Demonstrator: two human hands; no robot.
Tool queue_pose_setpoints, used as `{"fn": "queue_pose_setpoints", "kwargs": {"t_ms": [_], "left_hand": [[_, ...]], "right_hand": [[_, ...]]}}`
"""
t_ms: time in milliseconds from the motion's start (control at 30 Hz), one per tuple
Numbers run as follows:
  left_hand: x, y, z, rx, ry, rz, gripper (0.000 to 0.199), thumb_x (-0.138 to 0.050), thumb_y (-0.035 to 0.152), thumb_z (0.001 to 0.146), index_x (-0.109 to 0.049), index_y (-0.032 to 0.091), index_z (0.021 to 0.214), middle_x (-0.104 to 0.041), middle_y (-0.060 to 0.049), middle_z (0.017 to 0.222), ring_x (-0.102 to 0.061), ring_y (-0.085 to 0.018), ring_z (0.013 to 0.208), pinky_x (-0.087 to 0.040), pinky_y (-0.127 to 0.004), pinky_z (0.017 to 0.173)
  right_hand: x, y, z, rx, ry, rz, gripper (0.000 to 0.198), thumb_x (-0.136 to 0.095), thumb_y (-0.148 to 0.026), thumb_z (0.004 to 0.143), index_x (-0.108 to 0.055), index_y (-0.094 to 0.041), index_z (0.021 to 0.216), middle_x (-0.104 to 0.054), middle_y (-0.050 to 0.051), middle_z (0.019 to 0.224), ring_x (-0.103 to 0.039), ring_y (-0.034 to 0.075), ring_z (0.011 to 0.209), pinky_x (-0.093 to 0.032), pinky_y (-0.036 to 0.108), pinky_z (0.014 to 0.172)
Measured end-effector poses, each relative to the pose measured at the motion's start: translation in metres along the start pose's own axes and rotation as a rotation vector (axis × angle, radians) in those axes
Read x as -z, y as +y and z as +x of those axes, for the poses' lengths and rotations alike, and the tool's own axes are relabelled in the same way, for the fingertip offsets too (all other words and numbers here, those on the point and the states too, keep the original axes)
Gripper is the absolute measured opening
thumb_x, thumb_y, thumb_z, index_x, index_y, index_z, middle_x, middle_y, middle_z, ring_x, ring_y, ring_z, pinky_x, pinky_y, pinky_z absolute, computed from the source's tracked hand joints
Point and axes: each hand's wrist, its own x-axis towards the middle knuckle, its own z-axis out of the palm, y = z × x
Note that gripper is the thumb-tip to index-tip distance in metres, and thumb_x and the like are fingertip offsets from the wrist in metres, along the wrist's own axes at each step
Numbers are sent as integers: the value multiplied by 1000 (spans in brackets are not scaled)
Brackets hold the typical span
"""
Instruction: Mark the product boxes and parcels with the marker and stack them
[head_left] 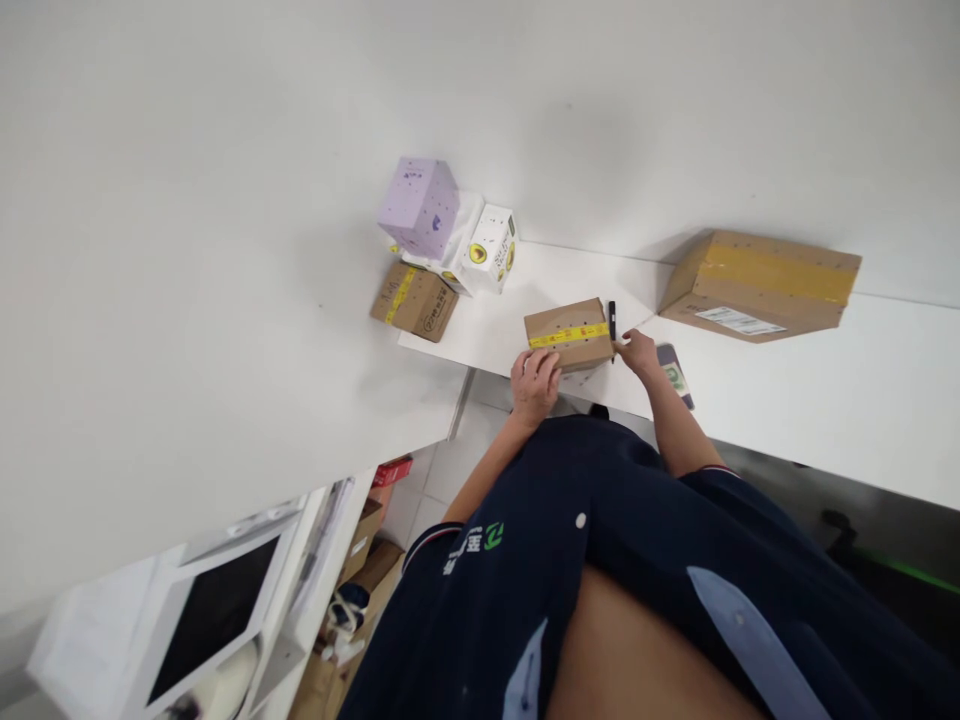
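A small brown cardboard box [566,322] with yellow printed tape along its top lies on the white table [495,335]. My left hand [535,385] rests on its near left side, fingers curled over the front edge. At the box's right end is my right hand [639,353], thumb and fingers pinched together against the near corner. What lies between those fingertips is too small to make out. A slim black object [612,318], perhaps a pen or cutter, lies beside the box's right end, just beyond my right fingers.
A dark phone-like object [675,374] lies right of my right hand. Farther right stands a larger taped carton [765,285]. To the left are a purple box [421,205], a white avocado-print box [491,247] and another brown box [415,300]. A wall rises behind the table.
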Motion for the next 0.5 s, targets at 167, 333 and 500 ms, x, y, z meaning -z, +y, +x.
{"fn": "queue_pose_setpoints", "kwargs": {"t_ms": [167,333,500], "left_hand": [[0,0,0,16,-30,-11,29,-54,32,98,-73,19,116,-69,-15,121,-58,-28,120,-49,-47,109],[-1,-1,0,16,-32,-12,30,-53,33,98,-72,19,116,-69,-15,120,-59,-28,120,-49,-47,108],[0,-2,0,21,-53,-34,30,-52,34,98,-71,19,116,-68,-16,121,-59,-27,120,-48,-48,109]], "right_hand": [[0,34,-25,-45,142,4,51,-59,-36,91,-55,-10,135,-67,20,123,-61,32,115,-47,42,97],[-8,83,-62,-241,220,-121,89,-74,-55,77,-37,-15,147,-38,27,152,-39,44,137,-39,58,106],[-12,104,-73,-289,108,-133,80,-70,-59,76,-43,-14,137,-44,27,144,-43,44,130,-42,57,103]]}}
